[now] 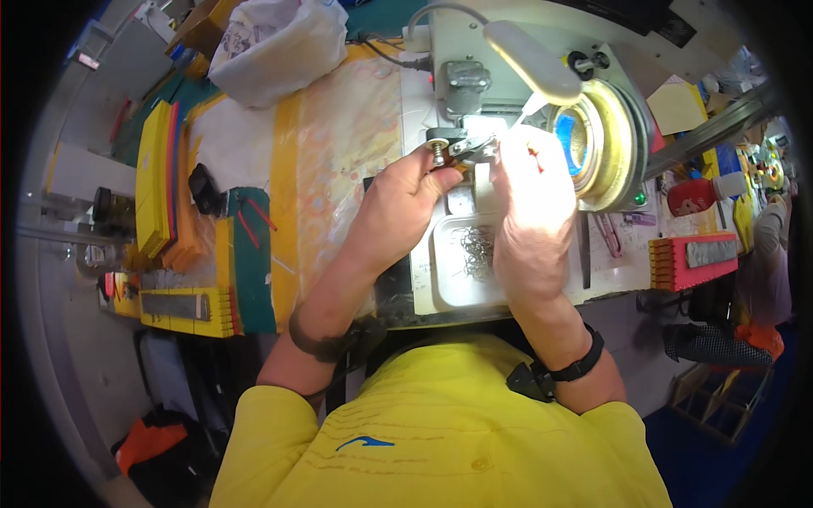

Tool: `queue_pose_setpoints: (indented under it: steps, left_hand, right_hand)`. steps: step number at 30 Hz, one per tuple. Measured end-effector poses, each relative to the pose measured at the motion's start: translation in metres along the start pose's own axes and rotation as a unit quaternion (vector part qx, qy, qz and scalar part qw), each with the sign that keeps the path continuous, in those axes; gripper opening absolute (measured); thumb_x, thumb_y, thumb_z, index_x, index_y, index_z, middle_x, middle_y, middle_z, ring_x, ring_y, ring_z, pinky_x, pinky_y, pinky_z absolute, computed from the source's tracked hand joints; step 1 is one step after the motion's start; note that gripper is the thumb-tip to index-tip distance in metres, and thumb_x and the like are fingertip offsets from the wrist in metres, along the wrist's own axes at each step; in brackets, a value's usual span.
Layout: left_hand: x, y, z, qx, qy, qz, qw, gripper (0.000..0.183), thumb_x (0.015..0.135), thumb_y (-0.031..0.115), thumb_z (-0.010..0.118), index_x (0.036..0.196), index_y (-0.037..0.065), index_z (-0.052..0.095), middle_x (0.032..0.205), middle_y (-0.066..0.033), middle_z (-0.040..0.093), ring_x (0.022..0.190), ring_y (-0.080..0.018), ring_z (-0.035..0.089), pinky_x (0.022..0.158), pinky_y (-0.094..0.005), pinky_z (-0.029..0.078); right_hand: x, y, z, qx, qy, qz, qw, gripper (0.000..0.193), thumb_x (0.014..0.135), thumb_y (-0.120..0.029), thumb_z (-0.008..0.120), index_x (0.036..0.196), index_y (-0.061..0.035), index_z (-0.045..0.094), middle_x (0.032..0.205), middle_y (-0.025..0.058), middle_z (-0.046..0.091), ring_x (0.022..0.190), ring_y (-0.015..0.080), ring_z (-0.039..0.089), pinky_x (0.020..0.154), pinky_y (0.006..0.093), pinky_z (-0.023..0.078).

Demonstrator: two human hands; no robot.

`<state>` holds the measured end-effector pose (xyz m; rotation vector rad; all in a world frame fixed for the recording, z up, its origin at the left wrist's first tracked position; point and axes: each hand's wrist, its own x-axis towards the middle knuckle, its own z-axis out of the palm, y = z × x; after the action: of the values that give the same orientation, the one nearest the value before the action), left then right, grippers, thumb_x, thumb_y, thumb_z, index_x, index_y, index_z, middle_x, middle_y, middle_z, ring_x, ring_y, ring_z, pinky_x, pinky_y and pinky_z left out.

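Our left hand (396, 201) bends thumb and finger about the spring screw (439, 153) at the bracket (474, 146); our right hand (535, 199) is curled beside it (glare hides any grip, and we cannot tell whether the left pinches firmly). We'd do well to steady both wrists, fingertips clear of the wheel (613, 161). Nearer us sits the tray (464, 296) of metal bits (478, 251); beyond, the lamp (538, 66).

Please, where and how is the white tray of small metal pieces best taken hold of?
Probably pinch the white tray by its left rim, from the left: that raised edge is exposed, while the right hand hides the right side.
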<state>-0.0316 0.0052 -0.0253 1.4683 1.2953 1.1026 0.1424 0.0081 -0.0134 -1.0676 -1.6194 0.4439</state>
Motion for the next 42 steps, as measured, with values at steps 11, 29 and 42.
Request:
queue_pose_setpoints:
  steps: [11,29,42]
  left_hand:
    - [-0.010,0.050,-0.043,0.182,0.057,0.030,0.981,0.018,0.112,0.015,0.066,0.124,0.002,0.069,0.103,-0.0011,0.069,0.091,-0.0107,0.063,0.079,-0.0287,0.051]
    - [-0.026,0.060,0.026,0.009,0.027,0.138,0.990,0.005,0.109,0.001,0.067,0.113,0.000,0.066,0.098,-0.0060,0.072,0.082,-0.0103,0.068,0.068,-0.0265,0.055]
    - [-0.014,0.056,0.013,0.238,0.111,0.370,0.891,0.014,0.103,-0.009,0.066,0.112,0.001,0.065,0.121,-0.0175,0.073,0.088,-0.0223,0.070,0.075,-0.0310,0.053]
  right_hand:
    - [-0.006,-0.005,-0.003,0.229,0.013,0.181,0.956,0.018,0.114,-0.016,0.062,0.122,-0.0005,0.068,0.099,0.0101,0.066,0.087,0.0185,0.061,0.080,0.0345,0.051]
    - [-0.018,-0.029,-0.034,0.271,-0.009,0.174,0.947,0.016,0.108,-0.016,0.063,0.106,-0.0010,0.058,0.087,0.0082,0.062,0.083,0.0148,0.059,0.073,0.0374,0.051]
    - [-0.015,-0.058,-0.251,0.197,-0.204,0.372,0.884,0.042,0.118,-0.036,0.056,0.146,-0.0089,0.072,0.072,0.0077,0.074,0.057,0.0120,0.072,0.054,0.0261,0.055]
